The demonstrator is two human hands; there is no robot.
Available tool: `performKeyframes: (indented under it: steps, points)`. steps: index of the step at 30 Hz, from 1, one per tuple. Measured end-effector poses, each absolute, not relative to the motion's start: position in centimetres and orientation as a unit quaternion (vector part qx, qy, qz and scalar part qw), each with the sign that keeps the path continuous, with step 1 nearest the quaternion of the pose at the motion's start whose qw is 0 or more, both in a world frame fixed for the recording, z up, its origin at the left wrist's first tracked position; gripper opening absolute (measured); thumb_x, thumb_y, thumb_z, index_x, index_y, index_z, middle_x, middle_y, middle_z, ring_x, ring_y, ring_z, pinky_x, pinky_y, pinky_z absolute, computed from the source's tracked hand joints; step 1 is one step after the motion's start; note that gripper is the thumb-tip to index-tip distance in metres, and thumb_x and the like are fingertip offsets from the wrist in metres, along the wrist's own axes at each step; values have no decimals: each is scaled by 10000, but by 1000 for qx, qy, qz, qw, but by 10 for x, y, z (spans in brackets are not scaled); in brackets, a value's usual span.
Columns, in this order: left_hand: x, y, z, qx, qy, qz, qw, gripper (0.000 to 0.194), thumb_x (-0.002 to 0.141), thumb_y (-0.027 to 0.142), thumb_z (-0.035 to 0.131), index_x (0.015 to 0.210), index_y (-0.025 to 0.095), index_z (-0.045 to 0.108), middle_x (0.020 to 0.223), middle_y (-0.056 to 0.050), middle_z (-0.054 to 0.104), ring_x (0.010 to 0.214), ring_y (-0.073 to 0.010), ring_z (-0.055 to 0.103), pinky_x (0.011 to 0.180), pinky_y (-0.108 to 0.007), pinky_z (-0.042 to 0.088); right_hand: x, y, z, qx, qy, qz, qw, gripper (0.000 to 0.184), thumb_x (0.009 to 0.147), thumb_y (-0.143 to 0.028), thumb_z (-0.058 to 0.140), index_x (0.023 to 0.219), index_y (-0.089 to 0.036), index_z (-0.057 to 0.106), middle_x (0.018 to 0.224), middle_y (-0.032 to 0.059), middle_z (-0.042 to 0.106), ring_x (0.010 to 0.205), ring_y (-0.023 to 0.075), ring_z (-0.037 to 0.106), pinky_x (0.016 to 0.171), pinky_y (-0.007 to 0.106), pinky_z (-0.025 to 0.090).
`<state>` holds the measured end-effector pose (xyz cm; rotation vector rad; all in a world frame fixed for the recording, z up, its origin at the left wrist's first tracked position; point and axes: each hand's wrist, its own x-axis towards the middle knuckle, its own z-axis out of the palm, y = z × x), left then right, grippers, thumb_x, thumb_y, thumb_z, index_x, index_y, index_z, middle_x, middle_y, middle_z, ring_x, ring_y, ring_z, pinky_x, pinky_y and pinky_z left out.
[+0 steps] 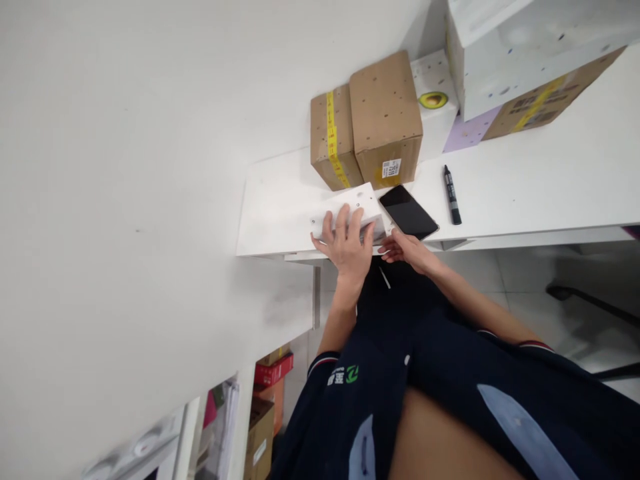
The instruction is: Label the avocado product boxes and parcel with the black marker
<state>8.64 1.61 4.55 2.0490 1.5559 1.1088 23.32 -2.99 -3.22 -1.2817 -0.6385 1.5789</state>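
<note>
A small white box (345,202) with a few dark specks lies at the desk's front edge. My left hand (349,247) is laid over its near side, fingers spread across the top and thumb toward the right end, holding it. Close by the box's right front corner is my right hand (407,252), palm turned inward and fingers loosely curved, with nothing visible in it. Whether its fingertips touch the box is unclear. Just beyond that hand a black-screened phone (409,212) lies flat, and farther right a black marker (452,195) rests on the desk.
Two brown cardboard boxes (385,110) stand against the wall behind the white box. Right of them are a white box with an avocado picture (434,123) and a large white box (525,60) stacked on others. Below left, a shelf holds a red box (274,372) and cartons.
</note>
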Motion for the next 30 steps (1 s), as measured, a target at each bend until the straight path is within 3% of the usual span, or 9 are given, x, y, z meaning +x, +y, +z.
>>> performKeyframes:
  steps: [6,16,22,27,30]
  points:
    - [77,18,42,723,564,375,135,451,896,608,649,1177,274,761,1369,-164,572,1446,-396,394,1253,-651,95,260,-29,-17,-566,-262,557,549,604,716,-789,724,855,-202,698,799,65,771,670,158,706,622,288,601]
    - [56,39,26,681,574,448,83,551,786,662,748,1114,229,656,1263,-167,554,1382,-357,448,1263,-569,251,306,-34,-18,-624,-202,435,617,411,805,-607,750,786,-203,679,707,21,742,571,109,655,538,224,557]
    - [53,56,31,703,557,438,65,480,829,581,740,1135,220,661,1236,-162,574,1348,-348,487,1248,-567,290,330,-35,-18,-652,-175,341,655,312,829,-539,732,746,-249,652,698,10,718,560,132,627,561,275,567]
    - [36,79,43,747,516,414,67,439,836,417,752,1228,240,668,1326,-134,561,1394,-318,453,1263,-535,265,326,-37,-18,-650,-160,351,654,296,832,-490,722,752,-215,645,680,5,697,540,110,610,547,247,534]
    - [24,96,45,765,486,405,120,442,853,359,723,1278,255,659,1416,-120,503,1418,-290,439,1255,-514,292,318,-35,-20,-640,-165,370,654,278,846,-453,717,754,-198,655,673,11,696,538,102,610,538,231,520]
